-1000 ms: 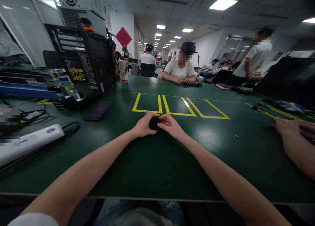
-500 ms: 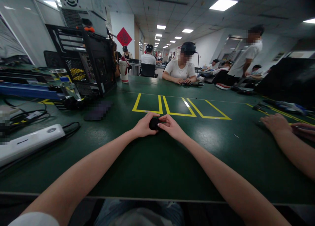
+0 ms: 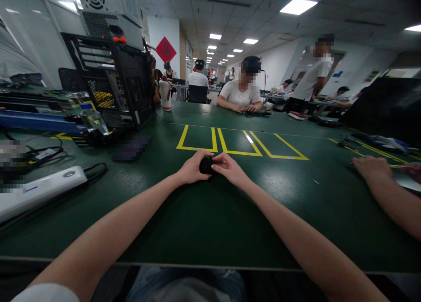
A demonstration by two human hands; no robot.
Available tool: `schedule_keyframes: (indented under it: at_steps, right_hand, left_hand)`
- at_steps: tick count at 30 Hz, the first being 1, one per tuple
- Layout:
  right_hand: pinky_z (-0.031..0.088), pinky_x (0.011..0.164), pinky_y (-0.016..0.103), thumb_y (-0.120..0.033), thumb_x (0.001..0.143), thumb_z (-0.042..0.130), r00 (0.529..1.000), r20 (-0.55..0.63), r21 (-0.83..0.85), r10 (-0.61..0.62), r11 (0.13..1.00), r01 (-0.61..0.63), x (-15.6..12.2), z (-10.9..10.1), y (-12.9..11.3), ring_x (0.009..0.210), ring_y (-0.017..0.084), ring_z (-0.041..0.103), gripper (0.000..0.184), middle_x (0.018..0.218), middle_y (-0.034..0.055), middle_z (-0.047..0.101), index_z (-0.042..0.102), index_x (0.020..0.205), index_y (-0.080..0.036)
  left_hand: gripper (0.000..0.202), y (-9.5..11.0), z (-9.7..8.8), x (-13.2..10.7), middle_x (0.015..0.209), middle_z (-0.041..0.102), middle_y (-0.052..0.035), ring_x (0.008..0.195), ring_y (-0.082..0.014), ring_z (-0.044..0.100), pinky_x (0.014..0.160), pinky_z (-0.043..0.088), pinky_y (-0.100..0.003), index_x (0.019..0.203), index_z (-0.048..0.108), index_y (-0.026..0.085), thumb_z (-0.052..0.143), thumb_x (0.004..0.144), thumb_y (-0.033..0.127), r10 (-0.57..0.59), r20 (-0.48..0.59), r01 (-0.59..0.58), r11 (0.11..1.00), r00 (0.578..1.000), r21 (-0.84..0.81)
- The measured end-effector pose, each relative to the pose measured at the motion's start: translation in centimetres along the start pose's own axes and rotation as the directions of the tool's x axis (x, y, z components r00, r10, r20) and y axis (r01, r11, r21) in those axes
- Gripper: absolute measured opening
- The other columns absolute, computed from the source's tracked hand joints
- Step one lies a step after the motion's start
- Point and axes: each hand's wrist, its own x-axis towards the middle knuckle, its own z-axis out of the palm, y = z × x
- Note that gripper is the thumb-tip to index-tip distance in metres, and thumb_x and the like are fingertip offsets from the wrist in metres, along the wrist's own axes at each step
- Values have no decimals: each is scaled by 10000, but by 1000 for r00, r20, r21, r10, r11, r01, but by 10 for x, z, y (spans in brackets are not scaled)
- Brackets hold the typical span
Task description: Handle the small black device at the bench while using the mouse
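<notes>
Both my arms reach out over a dark green table (image 3: 204, 214). My left hand (image 3: 192, 167) and my right hand (image 3: 230, 168) meet in the middle and together grip a small black object (image 3: 206, 165), fingers curled round it. Its shape is mostly hidden by my fingers. It sits low, at or just above the table top, just in front of yellow taped rectangles (image 3: 230, 142).
An open black computer case (image 3: 112, 80) and cables stand at the left, with a white power strip (image 3: 36, 192) nearer. Another person's hand (image 3: 371, 167) rests at the right edge. A seated person (image 3: 241, 91) faces me across the table; a white cup (image 3: 165, 95) stands far left.
My hands have stayed in place on the black object. The hand at the right has shifted slightly, and the standing person in the background has walked left.
</notes>
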Motion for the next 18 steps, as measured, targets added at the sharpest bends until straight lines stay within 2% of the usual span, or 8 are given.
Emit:
schedule_keyframes:
  at_steps: [5,9,15,18]
  right_hand:
    - [434,869,397,-254,711,596,997,31,-32,70,997,-69,1,-2,-1,914,159,562,270,993,40,548,495,952,-190]
    - [443,873,383,-208,654,650,997,75,17,22,1000,-23,-2,-2,-2,930,155,567,325,999,16,532,468,923,-209]
    - [470,813,367,-266,700,605,1000,9,5,-4,1000,4,-1,1,1,856,147,577,216,909,6,538,483,864,-198]
    - [454,838,365,-254,692,613,1000,-25,-24,2,1000,-3,2,1,2,892,153,559,257,925,19,539,482,905,-193]
  left_hand:
    - [594,0,0,0,1092,464,-45,996,-215,479,832,415,-360,1120,394,232,658,587,213,3,7,-3,1000,1000,-6]
    - [600,-1,0,0,1093,465,-46,1005,-221,479,837,412,-367,1116,396,233,661,579,206,-4,3,4,1000,1000,-14]
    - [590,0,1,1,1092,468,-43,1003,-222,483,838,410,-379,1112,404,239,659,580,217,-15,3,15,1000,1000,-24]
    - [595,-2,2,1,1077,474,-38,997,-219,483,847,406,-373,1104,404,235,662,568,207,-10,-6,10,1000,1000,-9]
